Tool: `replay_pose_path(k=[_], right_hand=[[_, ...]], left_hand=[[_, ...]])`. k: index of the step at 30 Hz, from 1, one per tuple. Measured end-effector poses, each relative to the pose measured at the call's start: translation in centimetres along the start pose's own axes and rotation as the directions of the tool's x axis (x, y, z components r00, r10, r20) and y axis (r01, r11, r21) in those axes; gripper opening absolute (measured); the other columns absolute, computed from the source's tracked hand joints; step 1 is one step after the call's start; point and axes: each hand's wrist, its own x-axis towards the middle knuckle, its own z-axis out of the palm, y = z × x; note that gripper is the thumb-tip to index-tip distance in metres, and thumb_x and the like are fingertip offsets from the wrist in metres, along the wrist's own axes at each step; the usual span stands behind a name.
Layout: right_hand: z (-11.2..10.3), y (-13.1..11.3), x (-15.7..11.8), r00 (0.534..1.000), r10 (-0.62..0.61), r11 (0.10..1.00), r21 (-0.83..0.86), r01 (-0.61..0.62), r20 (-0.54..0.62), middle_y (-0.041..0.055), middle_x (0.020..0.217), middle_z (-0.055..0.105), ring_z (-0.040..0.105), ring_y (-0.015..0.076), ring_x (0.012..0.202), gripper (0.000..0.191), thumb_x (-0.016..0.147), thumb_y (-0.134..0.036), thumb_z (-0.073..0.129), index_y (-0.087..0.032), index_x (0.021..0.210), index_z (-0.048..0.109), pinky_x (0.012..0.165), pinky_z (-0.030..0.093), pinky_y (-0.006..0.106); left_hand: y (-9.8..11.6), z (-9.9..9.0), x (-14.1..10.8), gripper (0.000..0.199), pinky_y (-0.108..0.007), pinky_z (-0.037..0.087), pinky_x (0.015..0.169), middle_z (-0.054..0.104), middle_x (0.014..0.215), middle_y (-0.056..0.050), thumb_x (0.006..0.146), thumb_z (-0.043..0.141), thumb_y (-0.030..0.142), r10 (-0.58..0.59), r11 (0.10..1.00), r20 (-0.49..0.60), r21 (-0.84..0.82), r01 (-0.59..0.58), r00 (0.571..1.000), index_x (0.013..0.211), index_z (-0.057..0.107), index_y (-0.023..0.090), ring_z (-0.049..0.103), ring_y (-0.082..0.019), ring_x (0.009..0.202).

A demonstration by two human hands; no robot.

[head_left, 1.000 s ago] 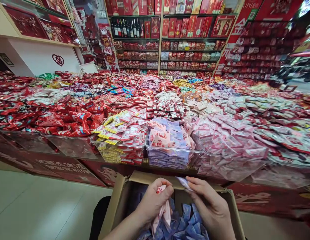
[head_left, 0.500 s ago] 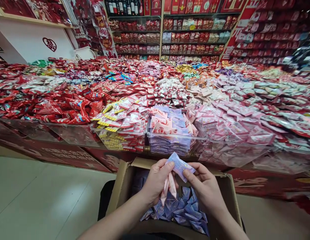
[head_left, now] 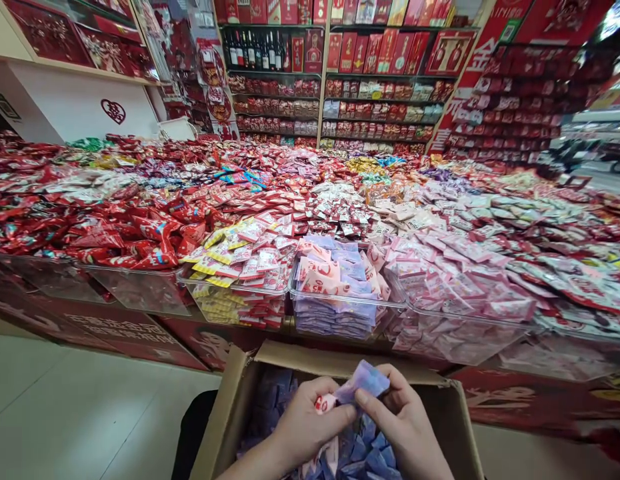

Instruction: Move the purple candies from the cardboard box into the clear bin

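Observation:
My left hand (head_left: 310, 417) is closed on pink packets (head_left: 325, 403) with red print, which poke out above and below its fingers. Between thumb and fingers, my right hand (head_left: 397, 413) pinches a purple packet (head_left: 373, 379), whose left end reaches my left hand. Both hands are over an open cardboard box (head_left: 283, 357) holding many loose purple packets (head_left: 375, 460). Just beyond the box, a clear bin (head_left: 350, 300) holds stacked purple packets with pink ones on top.
Bins of yellow-and-pink packets (head_left: 240, 267) and pale pink packets (head_left: 450, 280) flank the purple bin. Red packets (head_left: 135, 233) lie farther left. Shelves (head_left: 323, 77) with bottles and red boxes stand behind. Tiled floor (head_left: 90, 407) shows at left.
The view has tilted up, so the display and both hands sit lower in it. The purple packet has turned in my fingers, and the pink packets are now more covered by my left hand.

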Motion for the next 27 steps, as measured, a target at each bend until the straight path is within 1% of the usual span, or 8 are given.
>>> replay_pose_path(k=[4,8,11,13,16,19,22,27], right_hand=[[-0.4,-0.5,-0.3,0.999,-0.021,0.997,-0.071,0.023,0.027,0.0004,0.067,0.057,0.052,0.0131,0.062,0.028,0.063,-0.038,0.064,-0.018,0.080,0.055,0.056,0.043,0.023],[-2.6,-4.5,1.3,0.981,-0.179,0.938,-0.289,0.191,0.069,0.0016,0.069,0.058,0.054,0.0139,0.063,0.022,0.067,-0.036,0.061,-0.019,0.080,0.054,0.058,0.044,0.023],[-4.1,-9.3,4.8,0.900,-0.435,0.808,-0.456,0.373,-0.035,0.0043,0.080,0.060,0.056,0.0161,0.069,0.031,0.069,-0.033,0.058,-0.021,0.097,0.048,0.059,0.044,0.025],[-4.0,-11.8,7.7,0.857,-0.514,0.651,-0.656,0.381,-0.013,0.0056,0.085,0.060,0.056,0.0175,0.072,0.032,0.070,-0.028,0.055,-0.021,0.101,0.048,0.061,0.043,0.027],[-2.6,-13.6,11.7,0.916,-0.380,0.418,-0.859,0.294,0.129,0.0062,0.082,0.062,0.057,0.0184,0.071,0.022,0.070,-0.017,0.052,-0.019,0.092,0.056,0.063,0.041,0.028],[-0.8,-13.5,14.0,0.967,-0.143,0.410,-0.877,0.251,0.210,0.0063,0.077,0.064,0.058,0.0149,0.059,0.025,0.070,-0.011,0.046,-0.017,0.093,0.056,0.055,0.041,0.025],[0.3,-13.2,14.6,0.972,0.021,0.394,-0.896,0.206,0.232,0.0081,0.081,0.064,0.059,0.0138,0.054,0.029,0.074,-0.013,0.042,-0.015,0.100,0.054,0.050,0.040,0.024],[1.0,-12.7,14.7,0.932,-0.062,-0.028,-0.934,0.355,0.356,0.0164,0.097,0.061,0.056,0.0247,0.088,0.026,0.072,-0.016,0.050,-0.010,0.094,0.062,0.070,0.041,0.029]], left_hand=[[0.1,-0.6,-0.5,0.021,-0.018,0.025,0.047,0.036,0.052,0.005,0.064,0.060,0.029,0.036,0.998,0.052,0.041,-0.038,0.998,0.055,0.049,0.014,0.032,-0.006,0.049],[0.8,-2.3,-0.8,0.019,-0.018,0.031,0.043,0.043,0.055,0.004,0.066,0.059,0.031,0.049,0.997,0.032,0.050,-0.051,0.998,0.061,0.050,0.015,0.042,-0.007,0.044],[1.2,-4.5,-0.6,0.021,-0.017,0.032,0.037,0.047,0.052,0.004,0.066,0.060,0.036,0.060,0.998,-0.120,0.035,-0.056,0.991,0.066,0.051,0.017,0.045,-0.007,0.038],[1.2,-6.1,-0.2,0.023,-0.016,0.031,0.036,0.047,0.044,0.005,0.066,0.060,0.037,0.086,0.996,-0.214,0.035,-0.081,0.973,0.069,0.051,0.017,0.045,-0.008,0.036],[0.9,-7.5,0.3,0.026,-0.016,0.031,0.033,0.046,0.039,0.006,0.065,0.061,0.041,0.090,0.995,-0.273,-0.025,-0.101,0.958,0.073,0.051,0.017,0.044,-0.008,0.033],[0.5,-7.6,0.4,0.026,-0.014,0.029,0.031,0.046,0.039,0.007,0.063,0.063,0.039,0.113,0.991,-0.296,-0.039,-0.131,0.948,0.070,0.051,0.017,0.043,-0.007,0.031],[0.6,-7.5,0.4,0.024,-0.014,0.029,0.032,0.045,0.040,0.007,0.064,0.063,0.037,0.122,0.990,-0.277,-0.033,-0.136,0.953,0.070,0.051,0.017,0.042,-0.006,0.031],[1.3,-7.9,0.4,0.022,-0.016,0.034,0.036,0.046,0.042,0.007,0.063,0.064,0.034,0.075,0.996,-0.210,-0.035,-0.084,0.975,0.071,0.054,0.016,0.045,-0.007,0.035]])
